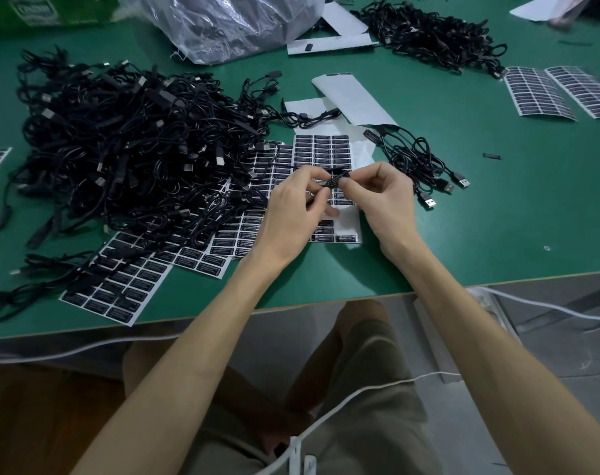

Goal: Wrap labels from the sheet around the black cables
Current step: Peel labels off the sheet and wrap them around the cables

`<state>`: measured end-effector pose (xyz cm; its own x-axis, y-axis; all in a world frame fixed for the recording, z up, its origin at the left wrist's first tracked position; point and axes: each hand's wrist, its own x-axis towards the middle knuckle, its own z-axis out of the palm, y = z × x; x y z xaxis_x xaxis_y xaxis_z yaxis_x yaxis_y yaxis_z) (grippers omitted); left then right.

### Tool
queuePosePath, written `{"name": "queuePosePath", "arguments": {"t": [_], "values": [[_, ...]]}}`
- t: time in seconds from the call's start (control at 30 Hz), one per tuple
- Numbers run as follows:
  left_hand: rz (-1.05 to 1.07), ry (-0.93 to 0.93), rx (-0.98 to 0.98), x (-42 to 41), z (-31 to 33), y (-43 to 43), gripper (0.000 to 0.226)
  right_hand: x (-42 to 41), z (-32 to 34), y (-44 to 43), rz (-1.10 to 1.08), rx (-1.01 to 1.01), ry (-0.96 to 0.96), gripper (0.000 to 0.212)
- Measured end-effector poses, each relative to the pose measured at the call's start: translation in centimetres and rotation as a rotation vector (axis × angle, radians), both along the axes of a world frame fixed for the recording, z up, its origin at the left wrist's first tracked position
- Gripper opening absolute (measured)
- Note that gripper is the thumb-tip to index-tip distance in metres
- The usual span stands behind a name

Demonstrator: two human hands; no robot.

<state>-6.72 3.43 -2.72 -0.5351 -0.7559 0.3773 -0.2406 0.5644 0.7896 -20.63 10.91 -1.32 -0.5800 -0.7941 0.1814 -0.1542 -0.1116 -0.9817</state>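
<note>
My left hand (pixel 293 204) and my right hand (pixel 382 197) meet above a label sheet (pixel 322 149) and pinch one black cable (pixel 336 181) between their fingertips, with a black label partly wrapped around it. The cable trails left toward a big heap of black cables (pixel 120 149). The sheet under my hands carries rows of black labels, with bare white backing at its lower end. More label sheets (pixel 127 279) lie partly under the heap.
A small bunch of cables with USB plugs (pixel 425 166) lies right of my hands. Another cable pile (pixel 432 36) sits at the back right, near more label sheets (pixel 545 92). A clear plastic bag (pixel 230 22) and empty white backing sheets (pixel 353 101) lie behind. The green table's edge (pixel 326 296) runs in front.
</note>
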Motion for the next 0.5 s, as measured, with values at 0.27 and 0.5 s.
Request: {"name": "queuePosePath", "arguments": {"t": [0.27,0.5], "values": [[0.024,-0.036,-0.076,0.02,0.00,0.05,0.017,-0.03,-0.06,-0.01,-0.004,0.008,0.006,0.010],[0.029,-0.048,-0.118,0.10,0.20,0.16,0.016,0.02,-0.17,-0.11,-0.007,0.011,0.008,0.010]]}}
